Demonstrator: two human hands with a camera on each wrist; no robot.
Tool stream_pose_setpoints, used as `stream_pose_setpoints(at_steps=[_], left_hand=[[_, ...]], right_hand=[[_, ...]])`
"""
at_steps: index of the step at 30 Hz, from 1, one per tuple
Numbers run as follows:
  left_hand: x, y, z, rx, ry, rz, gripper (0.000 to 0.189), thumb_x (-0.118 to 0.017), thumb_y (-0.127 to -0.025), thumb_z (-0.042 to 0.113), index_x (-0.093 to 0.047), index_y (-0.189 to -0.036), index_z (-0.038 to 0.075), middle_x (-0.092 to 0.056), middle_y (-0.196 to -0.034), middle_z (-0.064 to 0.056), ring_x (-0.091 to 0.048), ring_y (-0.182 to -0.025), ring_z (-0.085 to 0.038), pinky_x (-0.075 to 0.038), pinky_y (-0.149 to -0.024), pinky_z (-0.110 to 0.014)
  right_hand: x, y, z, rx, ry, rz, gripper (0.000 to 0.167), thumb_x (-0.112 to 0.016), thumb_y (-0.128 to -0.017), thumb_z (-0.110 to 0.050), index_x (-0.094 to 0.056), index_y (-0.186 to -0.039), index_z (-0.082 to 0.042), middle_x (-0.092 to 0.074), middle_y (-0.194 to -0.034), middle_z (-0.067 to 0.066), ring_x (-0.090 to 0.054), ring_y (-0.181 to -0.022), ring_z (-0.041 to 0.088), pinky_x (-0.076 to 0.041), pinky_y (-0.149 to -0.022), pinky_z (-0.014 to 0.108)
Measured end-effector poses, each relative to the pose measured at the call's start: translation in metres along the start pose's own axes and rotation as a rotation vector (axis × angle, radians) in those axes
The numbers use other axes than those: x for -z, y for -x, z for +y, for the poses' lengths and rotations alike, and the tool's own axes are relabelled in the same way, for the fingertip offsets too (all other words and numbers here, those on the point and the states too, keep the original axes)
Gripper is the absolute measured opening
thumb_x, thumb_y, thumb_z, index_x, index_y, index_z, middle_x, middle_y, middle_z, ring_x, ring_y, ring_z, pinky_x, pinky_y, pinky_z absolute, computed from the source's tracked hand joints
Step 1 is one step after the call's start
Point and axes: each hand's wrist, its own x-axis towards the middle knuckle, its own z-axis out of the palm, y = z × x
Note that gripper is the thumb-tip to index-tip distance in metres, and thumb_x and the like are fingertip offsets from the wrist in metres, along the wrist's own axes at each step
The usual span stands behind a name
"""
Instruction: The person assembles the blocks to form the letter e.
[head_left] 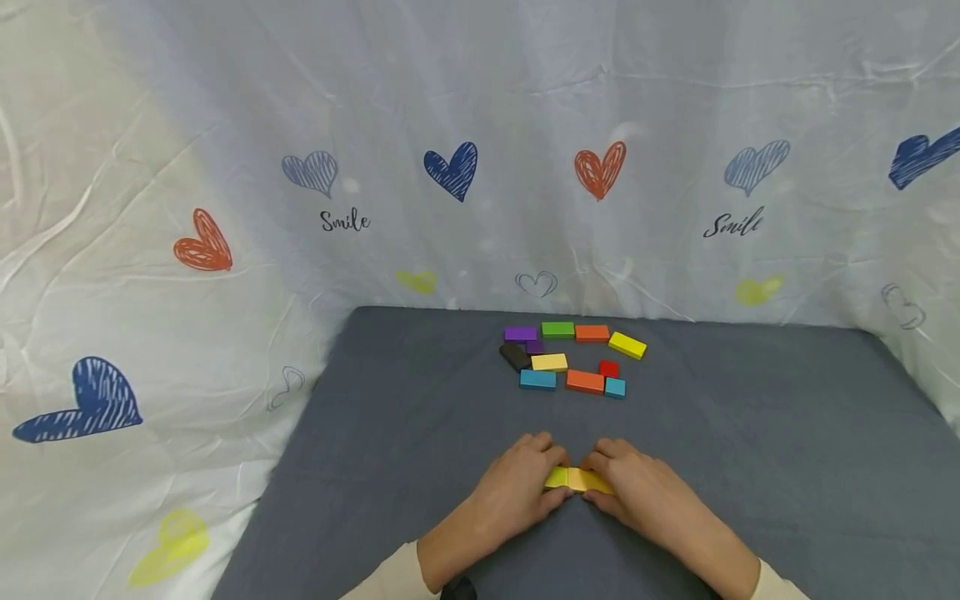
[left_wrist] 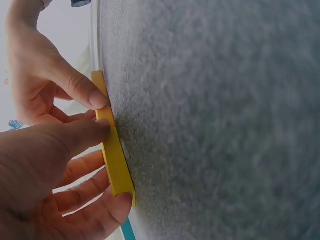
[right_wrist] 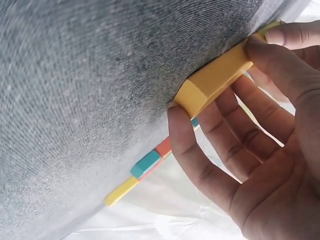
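Note:
My left hand (head_left: 513, 483) grips a bright yellow block (head_left: 557, 477) between thumb and fingers. In the left wrist view that yellow block (left_wrist: 117, 167) lies long and flat-sided on the cloth, a fingertip at its near end. From the other side my right hand (head_left: 648, 496) holds a light orange-yellow block (head_left: 588, 481). The right wrist view shows this orange-yellow block (right_wrist: 220, 75) with the thumb on its upper edge and a finger at its near end. Both blocks stand end to end in one line, their ends touching. Fingers cover parts of each.
Beyond the hands lies a loose group of blocks: purple (head_left: 520, 333), green (head_left: 557, 330), orange (head_left: 585, 381), blue (head_left: 537, 380), black (head_left: 515, 357), cream (head_left: 549, 362), red (head_left: 609, 368) and yellow (head_left: 627, 345). Grey cloth (head_left: 750, 433) covers the table; a heart-printed curtain (head_left: 525, 83) hangs behind.

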Motion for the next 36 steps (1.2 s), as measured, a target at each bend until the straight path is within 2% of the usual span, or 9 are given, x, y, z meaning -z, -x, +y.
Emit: stream_pose_setpoints(at_steps=[5, 10, 12, 16, 21, 26, 36], left_hand=[[-0.001, 0.006, 0.000, 0.003, 0.028, 0.018, 0.037, -0.077, -0.098, 0.042, -0.070, -0.126, 0.019, -0.059, -0.109, 0.008, -0.051, -0.090, -0.005, -0.050, -0.076, -0.020], [0.000, 0.015, 0.000, 0.014, 0.055, 0.033, 0.048, -0.072, -0.101, 0.045, -0.063, -0.141, 0.020, -0.057, -0.135, 0.006, -0.058, -0.118, -0.011, -0.055, -0.097, -0.031], [0.002, 0.021, 0.002, 0.020, 0.024, 0.042, 0.052, -0.070, -0.102, 0.047, -0.060, -0.146, 0.021, -0.054, -0.144, 0.005, -0.056, -0.128, -0.014, -0.055, -0.101, -0.036], [0.008, 0.035, 0.012, 0.018, -0.090, 0.052, 0.055, -0.067, -0.102, 0.052, -0.059, -0.150, 0.026, -0.054, -0.149, 0.005, -0.057, -0.132, -0.016, -0.058, -0.095, -0.040], [0.008, 0.047, 0.029, 0.054, -0.190, -0.013, 0.062, -0.065, -0.101, 0.060, -0.053, -0.156, 0.033, -0.051, -0.153, 0.003, -0.055, -0.135, -0.016, -0.057, -0.091, -0.041], [-0.002, 0.051, 0.037, 0.095, -0.233, -0.090, 0.073, -0.062, -0.098, 0.067, -0.039, -0.163, 0.041, -0.050, -0.154, 0.004, -0.052, -0.138, -0.015, -0.053, -0.098, -0.042], [-0.016, 0.048, 0.043, 0.086, -0.283, -0.120, 0.080, -0.055, -0.098, 0.074, -0.033, -0.166, 0.039, -0.045, -0.161, 0.003, -0.046, -0.144, -0.021, -0.050, -0.103, -0.042]], right_hand=[[0.000, 0.000, 0.001, 0.005, 0.000, 0.004, 0.026, -0.091, -0.086, -0.028, -0.078, -0.105, -0.016, -0.057, -0.093, -0.012, -0.050, -0.080, 0.005, -0.051, -0.060, 0.025], [0.000, 0.000, 0.000, 0.007, 0.002, 0.011, 0.027, -0.091, -0.085, -0.028, -0.079, -0.106, -0.016, -0.058, -0.094, -0.011, -0.052, -0.081, 0.006, -0.053, -0.061, 0.027], [-0.001, 0.000, 0.001, 0.012, 0.001, 0.012, 0.027, -0.091, -0.085, -0.028, -0.079, -0.106, -0.016, -0.059, -0.095, -0.010, -0.053, -0.082, 0.007, -0.054, -0.062, 0.027], [-0.001, 0.001, 0.001, 0.026, -0.008, 0.017, 0.028, -0.091, -0.085, -0.028, -0.078, -0.107, -0.016, -0.059, -0.095, -0.010, -0.053, -0.082, 0.007, -0.053, -0.061, 0.027], [-0.003, 0.000, 0.002, 0.000, -0.001, 0.015, 0.029, -0.091, -0.085, -0.031, -0.079, -0.108, -0.017, -0.058, -0.095, -0.012, -0.051, -0.082, 0.006, -0.052, -0.062, 0.026], [-0.002, 0.000, 0.001, -0.014, 0.009, 0.002, 0.030, -0.091, -0.085, -0.032, -0.080, -0.109, -0.018, -0.060, -0.098, -0.011, -0.054, -0.086, 0.007, -0.055, -0.064, 0.028], [-0.001, -0.002, -0.001, -0.031, 0.016, -0.015, 0.031, -0.091, -0.085, -0.033, -0.079, -0.110, -0.017, -0.061, -0.099, -0.010, -0.055, -0.087, 0.008, -0.058, -0.069, 0.032]])
